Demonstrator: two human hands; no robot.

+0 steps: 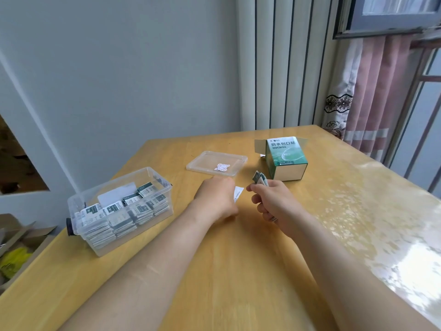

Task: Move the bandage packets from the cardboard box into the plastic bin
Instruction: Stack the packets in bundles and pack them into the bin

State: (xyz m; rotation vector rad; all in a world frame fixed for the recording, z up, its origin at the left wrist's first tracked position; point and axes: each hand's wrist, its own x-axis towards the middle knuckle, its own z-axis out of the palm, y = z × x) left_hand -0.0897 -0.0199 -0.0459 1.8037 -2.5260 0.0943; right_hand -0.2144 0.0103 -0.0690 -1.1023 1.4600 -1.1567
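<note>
Head camera looks down on the right hand, whose fingers are curled round a small fan of green-and-white bandage packets. The packets' top ends stick up just beside the near left corner of the green-and-white cardboard box. The left hand lies farther left of the box, back upward and fingers tucked under. It pinches a white paper slip that pokes out on the side toward the right hand. The two hands are near each other but apart.

The box stands upright with its top flaps open; its inside cannot be seen. Just left of the box lies a clear flat plastic lid bearing a small sticker. Well to the left of the box, nearer the person, stands the clear plastic bin, filled with rows of stacked packets of the same kind. Everything rests on a light wooden table. Behind the box, to its right, hangs a pink curtain.
</note>
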